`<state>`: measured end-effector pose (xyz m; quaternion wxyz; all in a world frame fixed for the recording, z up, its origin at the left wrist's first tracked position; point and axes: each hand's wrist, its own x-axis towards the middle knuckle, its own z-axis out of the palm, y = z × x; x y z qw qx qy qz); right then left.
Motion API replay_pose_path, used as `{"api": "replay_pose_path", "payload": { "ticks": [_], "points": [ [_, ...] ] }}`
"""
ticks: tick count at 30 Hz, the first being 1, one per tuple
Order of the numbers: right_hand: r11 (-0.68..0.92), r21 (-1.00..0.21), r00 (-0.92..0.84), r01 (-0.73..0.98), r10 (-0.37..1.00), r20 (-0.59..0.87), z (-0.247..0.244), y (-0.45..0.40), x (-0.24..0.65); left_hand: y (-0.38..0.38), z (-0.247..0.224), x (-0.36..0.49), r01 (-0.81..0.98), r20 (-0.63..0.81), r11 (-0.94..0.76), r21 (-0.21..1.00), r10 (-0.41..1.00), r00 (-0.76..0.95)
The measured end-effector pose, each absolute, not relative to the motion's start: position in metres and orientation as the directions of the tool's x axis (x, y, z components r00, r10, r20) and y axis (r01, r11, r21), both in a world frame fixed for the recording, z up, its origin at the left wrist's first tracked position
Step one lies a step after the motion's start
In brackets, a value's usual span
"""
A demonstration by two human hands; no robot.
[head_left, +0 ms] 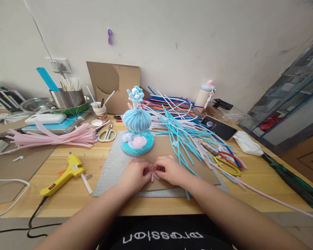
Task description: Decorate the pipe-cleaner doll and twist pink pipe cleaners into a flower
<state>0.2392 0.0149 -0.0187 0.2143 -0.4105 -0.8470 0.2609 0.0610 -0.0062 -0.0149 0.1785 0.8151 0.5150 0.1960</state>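
Observation:
Over the cardboard sheet [172, 180], my left hand [138, 172] and my right hand [170, 169] meet fingertip to fingertip. Between them they pinch a small bent piece of pink pipe cleaner [153, 177], its loops pointing down toward me. Part of the piece is hidden behind my fingers. Just beyond my hands stands a blue pipe-cleaner ornament [137, 120] with a flower on top and a round turquoise base bearing a pink spiral. Loose turquoise pipe cleaners [181, 139] lie right of it, some reaching under my right forearm.
A yellow glue gun [65, 174] lies at left, near pink pipe cleaners [54, 135] and scissors [107, 134]. At right are pliers with red and yellow handles [226, 165], a phone [218, 127] and a dark green tool [294, 180]. A grey cutting mat [106, 173] lies beneath the cardboard.

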Motion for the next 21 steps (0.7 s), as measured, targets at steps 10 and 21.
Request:
{"api": "replay_pose_path", "payload": {
  "ticks": [10,21],
  "points": [
    [0.512,-0.630,-0.566,0.584,0.813,0.136,-0.015,0.013,0.240,-0.015,0.000,0.057,0.773,0.127,-0.437,0.460,0.894,0.430],
    [0.525,-0.643,-0.569,0.557,0.806,0.166,-0.021,0.016,0.241,-0.037,-0.009,0.075,0.893,0.204,-0.327,0.309,0.940,0.273]
  ]
}}
